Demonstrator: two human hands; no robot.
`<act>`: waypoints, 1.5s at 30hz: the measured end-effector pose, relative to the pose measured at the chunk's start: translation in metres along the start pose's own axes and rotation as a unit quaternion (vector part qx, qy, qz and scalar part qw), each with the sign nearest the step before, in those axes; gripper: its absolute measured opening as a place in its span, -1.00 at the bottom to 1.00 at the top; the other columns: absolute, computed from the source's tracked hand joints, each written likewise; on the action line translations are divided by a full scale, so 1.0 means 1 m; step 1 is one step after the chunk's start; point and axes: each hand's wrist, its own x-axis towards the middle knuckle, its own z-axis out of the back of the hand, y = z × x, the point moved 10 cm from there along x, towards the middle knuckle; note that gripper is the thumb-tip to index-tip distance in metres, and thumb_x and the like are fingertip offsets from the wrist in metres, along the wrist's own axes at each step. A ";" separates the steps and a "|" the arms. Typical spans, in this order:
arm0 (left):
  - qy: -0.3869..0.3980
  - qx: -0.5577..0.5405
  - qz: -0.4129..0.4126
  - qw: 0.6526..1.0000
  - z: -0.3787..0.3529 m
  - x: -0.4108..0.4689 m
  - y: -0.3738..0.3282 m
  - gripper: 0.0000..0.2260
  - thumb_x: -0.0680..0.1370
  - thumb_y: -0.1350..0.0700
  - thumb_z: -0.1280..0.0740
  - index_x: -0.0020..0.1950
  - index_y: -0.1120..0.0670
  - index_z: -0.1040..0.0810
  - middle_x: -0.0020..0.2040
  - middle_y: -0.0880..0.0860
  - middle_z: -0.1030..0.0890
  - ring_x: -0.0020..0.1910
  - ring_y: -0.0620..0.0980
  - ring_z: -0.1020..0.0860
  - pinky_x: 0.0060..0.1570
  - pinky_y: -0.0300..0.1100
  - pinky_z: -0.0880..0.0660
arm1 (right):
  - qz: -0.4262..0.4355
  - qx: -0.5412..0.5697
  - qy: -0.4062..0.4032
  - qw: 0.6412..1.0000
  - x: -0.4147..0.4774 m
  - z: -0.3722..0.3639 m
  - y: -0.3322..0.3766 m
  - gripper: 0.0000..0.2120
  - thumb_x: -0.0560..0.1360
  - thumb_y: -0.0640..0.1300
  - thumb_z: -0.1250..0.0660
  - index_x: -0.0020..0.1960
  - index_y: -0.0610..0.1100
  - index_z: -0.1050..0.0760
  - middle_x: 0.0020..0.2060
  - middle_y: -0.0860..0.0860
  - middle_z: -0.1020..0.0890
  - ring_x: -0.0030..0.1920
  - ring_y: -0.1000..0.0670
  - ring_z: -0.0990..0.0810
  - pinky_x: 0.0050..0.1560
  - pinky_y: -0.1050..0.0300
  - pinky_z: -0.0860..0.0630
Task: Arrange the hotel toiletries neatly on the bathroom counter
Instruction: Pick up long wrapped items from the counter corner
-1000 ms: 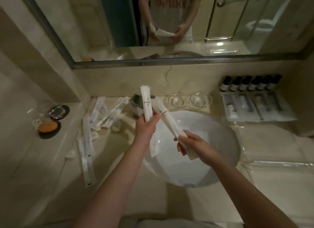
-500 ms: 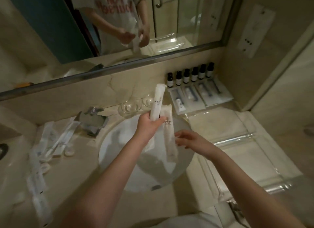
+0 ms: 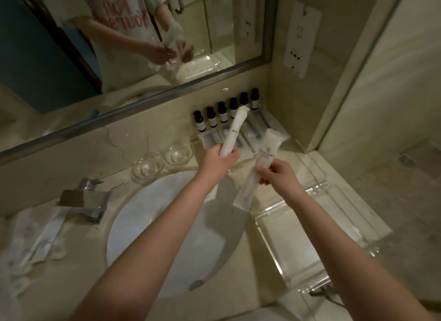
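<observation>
while held over the basin: left hand (image 3: 216,161) clamped on upright sachet (image 3: 232,135); right hand (image 3: 278,175) pinching second sachet (image 3: 259,167) mid-length, long axis steep. laid-out packets (image 3: 253,132) just beyond fingertips, right hand nearer.

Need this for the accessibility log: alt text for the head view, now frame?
Two bare hands, left and right, each hold one long white paper-wrapped toiletry packet above a round white sink basin. Behind, six small dark-capped bottles line the beige marble counter under a mirror, with two clear glass dishes beside them.
</observation>
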 end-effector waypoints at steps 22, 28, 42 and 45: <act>-0.014 0.040 0.066 0.997 0.006 0.046 0.072 -0.90 0.53 0.14 -0.32 -0.14 0.13 -0.57 -0.33 0.00 -0.56 -0.51 -0.17 -0.47 -0.41 -0.36 -0.43 | -0.270 -0.083 -0.153 0.947 0.080 0.040 -0.127 -0.79 0.39 -0.13 -0.38 -0.02 -0.20 -0.55 -0.14 -0.14 -0.62 -0.05 -0.18 -0.61 -0.12 0.08 -0.48; 0.000 0.019 0.079 0.997 0.001 0.044 0.075 -0.92 0.54 0.15 -0.31 -0.15 0.08 -0.53 -0.21 0.05 -0.59 -0.38 -0.07 -0.49 -0.38 -0.38 -0.46 | -0.160 -0.295 -0.140 0.932 0.074 0.042 -0.091 -0.74 0.50 0.00 -0.32 0.05 -0.18 -0.47 -0.10 -0.11 -0.62 -0.05 -0.17 -0.59 -0.14 0.08 -0.43; 0.312 0.057 0.147 0.937 -0.077 0.008 0.060 -0.95 0.52 0.17 -0.32 -0.12 0.12 -0.55 -0.28 0.03 -0.61 -0.41 -0.07 -0.60 -0.33 -0.24 -0.56 | -0.010 0.079 0.051 0.995 0.057 0.012 0.002 -0.91 0.52 -0.21 -0.31 -0.16 -0.08 -0.52 -0.34 0.06 -0.51 -0.37 0.11 -0.44 -0.36 0.26 -0.36; 0.255 0.193 0.068 0.945 -0.075 0.020 0.062 -0.77 0.52 0.10 -0.33 0.16 0.09 -0.51 -0.06 0.03 -0.58 -0.10 0.01 -0.58 -0.04 -0.17 -0.50 | -0.043 0.095 -0.052 0.993 0.062 0.053 -0.015 -0.86 0.52 -0.23 -0.30 -0.20 -0.08 -0.49 -0.35 0.00 -0.50 -0.38 0.07 -0.43 -0.37 0.23 -0.35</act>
